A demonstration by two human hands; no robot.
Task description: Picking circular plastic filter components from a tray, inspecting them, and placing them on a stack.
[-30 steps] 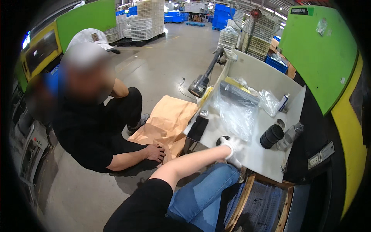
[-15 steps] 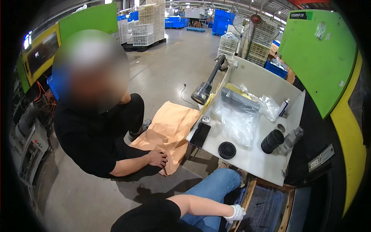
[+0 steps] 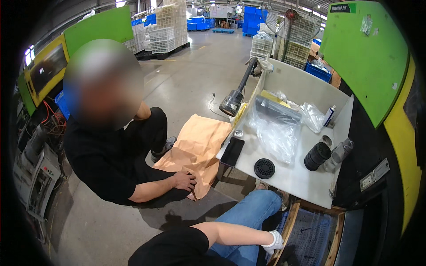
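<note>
The left hand, in a white glove, hangs low beside the jeans-clad knee, touching the edge of a wooden crate with a dark ridged panel inside; its fingers curl loosely, though whether they grip anything cannot be told. The right hand is out of view. Above the fingers on the white worktop lie a round black grille disc, a phone and clear plastic bags. A crouching person's hand presses brown paper to the floor.
</note>
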